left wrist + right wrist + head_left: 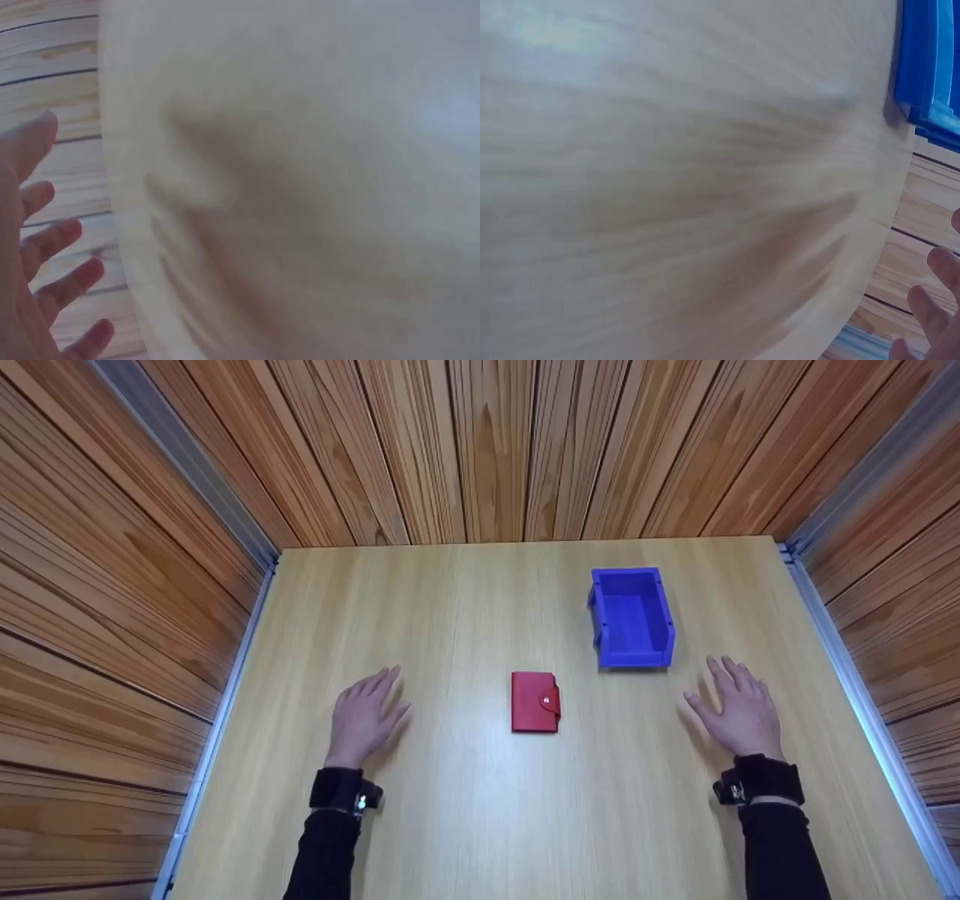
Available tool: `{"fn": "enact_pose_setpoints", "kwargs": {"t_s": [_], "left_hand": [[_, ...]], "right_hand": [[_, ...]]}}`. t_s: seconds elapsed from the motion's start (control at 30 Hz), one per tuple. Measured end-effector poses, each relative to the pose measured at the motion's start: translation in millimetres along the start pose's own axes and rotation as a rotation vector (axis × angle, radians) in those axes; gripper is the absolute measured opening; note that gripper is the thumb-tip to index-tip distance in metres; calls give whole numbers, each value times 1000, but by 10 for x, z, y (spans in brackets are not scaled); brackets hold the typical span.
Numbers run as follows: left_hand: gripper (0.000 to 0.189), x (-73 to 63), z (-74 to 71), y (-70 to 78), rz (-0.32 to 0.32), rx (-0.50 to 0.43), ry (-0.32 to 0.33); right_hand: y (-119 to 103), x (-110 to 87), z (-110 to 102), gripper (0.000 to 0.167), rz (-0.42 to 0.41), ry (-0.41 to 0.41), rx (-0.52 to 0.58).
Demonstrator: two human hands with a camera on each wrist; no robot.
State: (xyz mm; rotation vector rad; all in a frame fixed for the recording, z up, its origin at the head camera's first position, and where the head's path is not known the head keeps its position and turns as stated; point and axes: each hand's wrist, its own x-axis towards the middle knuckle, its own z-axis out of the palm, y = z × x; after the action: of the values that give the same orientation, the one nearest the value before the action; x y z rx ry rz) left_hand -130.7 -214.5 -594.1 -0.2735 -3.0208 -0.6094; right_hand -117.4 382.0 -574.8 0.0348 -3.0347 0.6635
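Observation:
A small red wallet point(532, 703) with a snap strap on its right side lies flat near the middle of the table, between the two hands. Behind it to the right stands a blue plastic bin point(634, 619), its inside bare. My left hand point(365, 716) is held left of the wallet, fingers spread and nothing in it; the left wrist view shows its fingers point(56, 244) apart. To the right, my right hand point(741, 709) is nearest the bin, fingers extended and holding nothing. In the right wrist view the bin point(922, 67) shows only partly, at the upper right corner.
The light wooden table point(450, 825) is bounded by a wood-panelled wall point(491, 450) at the back and by panels on both sides. Metal rails point(217, 720) run along its left and right edges. Each wrist wears a black strap with a camera point(765, 780).

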Motion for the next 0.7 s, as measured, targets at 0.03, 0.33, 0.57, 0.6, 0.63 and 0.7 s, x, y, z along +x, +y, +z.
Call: {"fn": "enact_pose_setpoints", "kwargs": {"t_s": [0.03,0.33,0.57,0.6,0.63,0.7], "left_hand": [[64,22,26,53,-6,-29,-1],[44,301,427,865,7,-254,-153],[37,455,637,1292,16,-166,-244],[37,465,658,1329,8,-162,-251],[37,474,677,1362,-1,-156,-260],[37,483,712,1426,-19,-143,-267]], "right_hand": [[-26,3,12,81,-1,2,2],[-476,19,184,76,-15,87,23],[-969,81,324,71,-90,95,39],[-1038,86,339,70,-98,83,36],[-1101,90,356,70,-106,74,38],[-1212,100,396,67,-128,63,36]]}}
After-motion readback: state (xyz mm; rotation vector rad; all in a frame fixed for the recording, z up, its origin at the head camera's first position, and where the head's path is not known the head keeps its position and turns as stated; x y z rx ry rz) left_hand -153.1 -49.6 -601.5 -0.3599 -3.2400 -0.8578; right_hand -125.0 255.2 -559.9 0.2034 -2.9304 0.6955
